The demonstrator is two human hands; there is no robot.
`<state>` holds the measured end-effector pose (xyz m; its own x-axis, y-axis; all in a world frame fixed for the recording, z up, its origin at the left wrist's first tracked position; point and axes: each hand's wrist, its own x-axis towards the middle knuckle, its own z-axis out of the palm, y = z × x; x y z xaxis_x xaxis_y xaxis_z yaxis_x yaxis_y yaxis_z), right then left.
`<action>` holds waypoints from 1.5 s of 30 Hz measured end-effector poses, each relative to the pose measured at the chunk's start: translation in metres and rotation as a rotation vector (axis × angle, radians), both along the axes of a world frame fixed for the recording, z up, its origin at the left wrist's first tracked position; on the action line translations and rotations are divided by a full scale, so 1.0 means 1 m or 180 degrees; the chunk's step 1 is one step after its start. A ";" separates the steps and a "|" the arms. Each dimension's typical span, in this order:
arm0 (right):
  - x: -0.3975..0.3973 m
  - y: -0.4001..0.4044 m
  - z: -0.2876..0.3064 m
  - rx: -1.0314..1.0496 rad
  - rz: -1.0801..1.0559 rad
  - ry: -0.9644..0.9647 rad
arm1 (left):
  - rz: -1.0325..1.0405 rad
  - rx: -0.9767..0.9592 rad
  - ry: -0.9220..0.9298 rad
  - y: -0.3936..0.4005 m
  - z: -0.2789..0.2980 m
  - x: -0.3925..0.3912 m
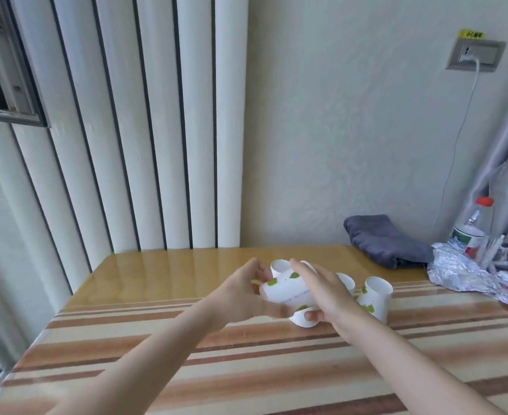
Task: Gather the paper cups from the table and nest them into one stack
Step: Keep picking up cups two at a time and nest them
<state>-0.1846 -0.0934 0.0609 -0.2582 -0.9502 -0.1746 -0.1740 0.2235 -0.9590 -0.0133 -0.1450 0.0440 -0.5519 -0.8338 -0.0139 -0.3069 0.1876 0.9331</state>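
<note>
Head view: I note both hands raised over the striped, glossy wooden table (186,354). The left hand (240,295) and right hand (327,292) are both clamped on a white paper cup with green leaf print (288,290), held tilted on its side. More such cups crowd it: one behind (280,266), one beneath (302,320), one upright at right (375,298). Further right lie a folded grey cloth (387,241), crumpled foil (468,271) and a red-capped plastic bottle (471,229)

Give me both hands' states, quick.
Left hand: closed on the tilted paper cup.
Right hand: fingers extended over that cup, thumb beneath, gripping it.
</note>
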 end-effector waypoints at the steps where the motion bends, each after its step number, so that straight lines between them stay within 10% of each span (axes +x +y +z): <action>1: -0.005 0.001 -0.001 -0.0062 0.0023 0.0299 | -0.0187 0.0080 -0.0083 -0.003 -0.001 -0.003; 8: -0.065 0.033 -0.007 -0.0334 -0.0294 0.1809 | -0.0243 -0.1211 -0.1639 -0.050 -0.030 -0.050; 17: -0.097 0.070 -0.014 -0.0434 -0.0162 0.2084 | 0.0041 -0.2103 -0.2929 -0.084 -0.051 -0.090; 22: -0.080 0.082 0.010 -0.0688 -0.0090 0.2058 | 0.0997 -0.1584 -0.2201 -0.062 -0.036 -0.034; 30: 0.019 0.161 0.101 -0.1707 0.0799 0.1653 | 0.1849 0.0738 0.0704 0.044 0.004 0.097; 45: 0.070 0.231 0.050 -0.1438 0.1274 0.2517 | 0.0624 0.0149 0.1858 0.199 0.111 0.091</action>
